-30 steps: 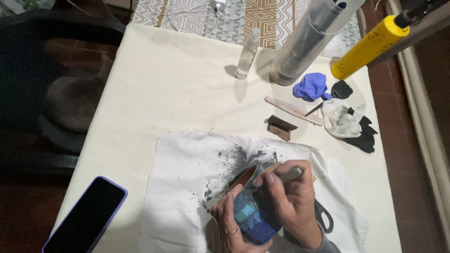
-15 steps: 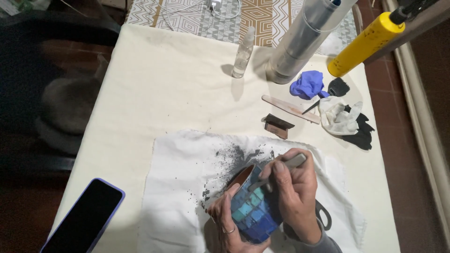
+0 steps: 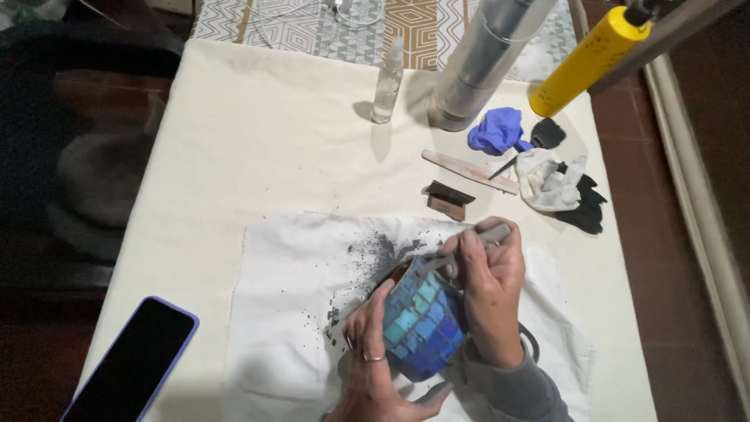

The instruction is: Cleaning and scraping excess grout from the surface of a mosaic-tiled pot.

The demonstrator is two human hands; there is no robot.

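My left hand point(image 3: 367, 352) cradles a round pot covered in blue and teal mosaic tiles point(image 3: 422, 324), tilted on its side with its brown mouth pointing up-left. My right hand point(image 3: 488, 293) grips a thin grey tool point(image 3: 476, 238) and presses its tip against the pot's upper side near the rim. Both hands work over a white cloth point(image 3: 289, 312) sprinkled with dark grit point(image 3: 375, 250). A ring shows on my left hand.
A phone with a purple case point(image 3: 133, 363) lies at the front left. At the back stand a small clear bottle point(image 3: 387, 82), a tall grey cylinder point(image 3: 476, 66) and a yellow bottle point(image 3: 582, 62). A blue glove point(image 3: 496, 129), wooden stick point(image 3: 469, 170), small brown block point(image 3: 448, 199) and white and black rags point(image 3: 555, 187) lie right.
The view shifted so the table sits lower left in frame. My hands and the pot rose slightly; the right hand slid the tool along the pot's upper edge.
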